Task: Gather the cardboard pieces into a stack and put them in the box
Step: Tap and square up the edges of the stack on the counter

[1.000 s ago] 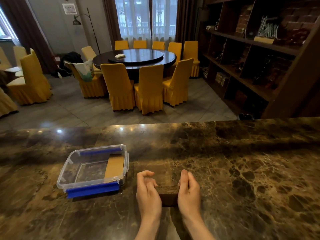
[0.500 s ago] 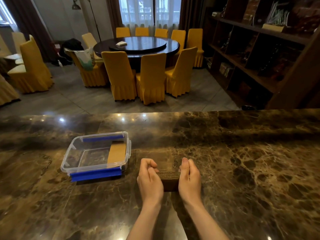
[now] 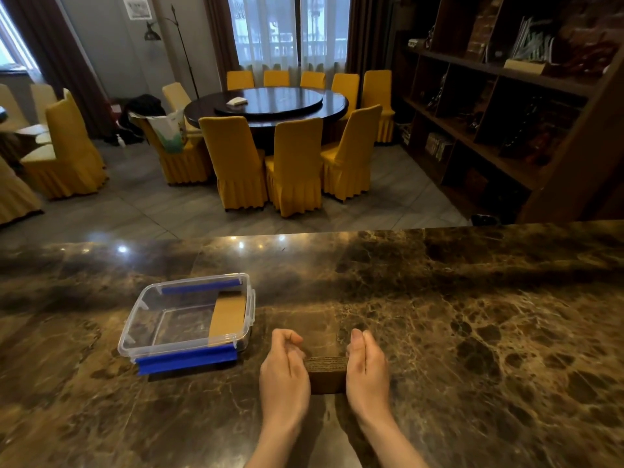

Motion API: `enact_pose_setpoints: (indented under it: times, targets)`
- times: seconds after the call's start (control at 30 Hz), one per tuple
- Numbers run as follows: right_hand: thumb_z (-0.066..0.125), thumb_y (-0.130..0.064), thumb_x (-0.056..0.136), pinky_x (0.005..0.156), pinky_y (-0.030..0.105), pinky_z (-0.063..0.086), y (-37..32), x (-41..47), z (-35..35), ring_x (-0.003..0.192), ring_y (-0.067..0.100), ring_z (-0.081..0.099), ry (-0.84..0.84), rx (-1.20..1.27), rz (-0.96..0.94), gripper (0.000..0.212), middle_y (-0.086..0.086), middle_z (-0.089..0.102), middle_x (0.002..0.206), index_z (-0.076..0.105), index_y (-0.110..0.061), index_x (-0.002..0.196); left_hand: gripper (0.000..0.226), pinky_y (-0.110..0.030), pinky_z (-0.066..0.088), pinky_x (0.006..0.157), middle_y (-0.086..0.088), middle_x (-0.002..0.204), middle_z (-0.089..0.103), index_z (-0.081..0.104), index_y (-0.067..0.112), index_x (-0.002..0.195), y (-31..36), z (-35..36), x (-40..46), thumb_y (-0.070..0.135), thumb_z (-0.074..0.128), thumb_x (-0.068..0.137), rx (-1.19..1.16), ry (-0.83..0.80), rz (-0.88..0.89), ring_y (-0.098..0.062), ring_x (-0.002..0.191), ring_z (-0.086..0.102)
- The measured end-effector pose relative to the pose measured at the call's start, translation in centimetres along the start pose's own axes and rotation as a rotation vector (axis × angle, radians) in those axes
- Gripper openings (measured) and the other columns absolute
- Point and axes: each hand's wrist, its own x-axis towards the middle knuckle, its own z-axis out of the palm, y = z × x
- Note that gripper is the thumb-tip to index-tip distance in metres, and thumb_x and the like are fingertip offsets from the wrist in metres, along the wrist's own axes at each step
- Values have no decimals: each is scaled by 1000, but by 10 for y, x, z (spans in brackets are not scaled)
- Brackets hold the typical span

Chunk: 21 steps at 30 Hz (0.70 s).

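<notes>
A stack of brown cardboard pieces (image 3: 326,364) lies on the marble counter near its front edge. My left hand (image 3: 284,373) presses against the stack's left side and my right hand (image 3: 367,369) against its right side, fingers curled, squeezing it between them. To the left stands a clear plastic box (image 3: 135,331) with blue clips, lid off. One cardboard piece (image 3: 228,319) lies inside it along the right wall.
The dark marble counter (image 3: 472,332) stretches wide to the right and left. Beyond its far edge are a round dining table (image 3: 270,104) with yellow chairs and a dark shelf unit (image 3: 506,113) at the right.
Both hands stay pressed on the stack's sides in the same place. Only the head camera has shifted a little; the box has not moved.
</notes>
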Motion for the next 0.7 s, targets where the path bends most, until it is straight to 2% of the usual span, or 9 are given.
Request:
enact_pose_setpoints:
  times: [0.1,0.13,0.23,0.3,0.4,0.47,0.6,0.7]
  targets:
    - [39,-26,103,73,40,46,-1,0,1,76,16,61,14,2,8,34,0,62,75,53,-27,73,13,-21,48,76,15,96,61,53,34,107,10,-16,1,27,45,101,327,44,334,-1,87,57]
    - [39,-24,103,72,38,45,-1,1,1,75,15,59,19,-6,6,33,-4,61,75,54,-28,74,17,-21,48,81,17,101,59,54,34,113,16,-18,-1,33,43,100,385,14,451,-1,91,55]
    - [39,-21,104,76,39,46,2,2,0,78,17,59,12,-16,-2,31,-8,60,78,55,-27,79,33,-24,46,95,18,118,55,48,36,128,26,-21,-9,44,38,98,547,-274,692,-2,106,48]
    - [39,-21,103,74,35,44,2,2,0,76,17,59,10,-20,-5,31,-8,60,75,54,-30,77,45,-28,40,106,16,132,52,39,36,139,24,-25,-11,47,37,95,671,-441,708,-4,118,44]
    - [39,-23,103,70,30,41,2,2,1,76,12,59,11,-28,7,30,-6,62,76,55,-29,78,59,-31,37,111,11,142,48,31,32,147,24,-30,-8,43,44,91,831,-525,712,-12,125,44]
    - [40,-22,103,65,26,40,2,2,1,71,7,57,19,-15,3,32,-5,61,74,54,-27,75,53,-33,38,107,7,141,49,32,30,146,29,-31,-4,35,47,95,891,-532,736,-16,123,46]
    - [41,-23,103,61,28,40,2,3,0,67,8,57,18,21,-9,34,-1,61,69,56,-17,73,43,-36,40,103,4,138,51,40,24,139,34,-30,-2,28,52,98,936,-552,736,-18,121,48]
    - [41,-41,98,57,26,39,-4,4,-4,54,6,48,-10,122,22,47,3,54,63,53,-4,71,38,-34,41,101,4,134,53,43,26,132,34,-31,-2,28,55,96,884,-560,668,-17,118,49]
